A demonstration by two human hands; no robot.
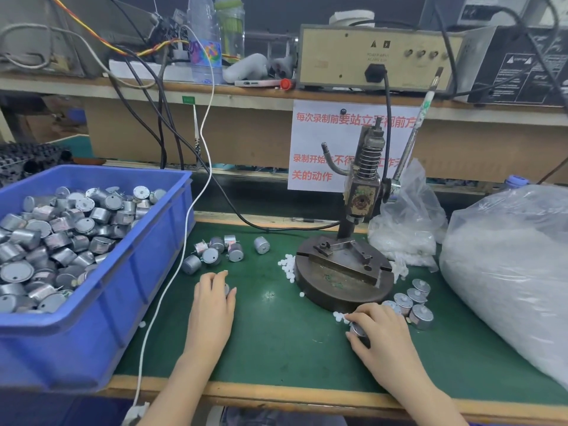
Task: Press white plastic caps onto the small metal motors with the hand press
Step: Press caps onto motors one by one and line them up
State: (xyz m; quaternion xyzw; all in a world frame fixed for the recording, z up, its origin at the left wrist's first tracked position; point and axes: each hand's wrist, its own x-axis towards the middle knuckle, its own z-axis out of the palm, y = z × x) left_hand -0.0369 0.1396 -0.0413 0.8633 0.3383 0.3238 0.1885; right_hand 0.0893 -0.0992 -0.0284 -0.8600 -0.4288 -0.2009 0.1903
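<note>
The hand press (344, 272) stands on a round metal base in the middle of the green mat, its fixture bare. My left hand (213, 298) lies over a small metal motor (226, 289), fingers curled round it. My right hand (378, 330) grips another motor (358, 329) in front of the base, beside a few white caps (338, 316). More white caps (287, 267) lie loose at the base's left edge. Several uncapped motors (216, 250) sit left of the press. Several capped motors (415, 301) stand to its right.
A blue bin (147, 272) full of motors fills the left side. Two plastic bags (510, 262) of white parts lie on the right. The press lever (415, 133) sticks up to the right. A white cable (172, 272) runs down the mat's left edge.
</note>
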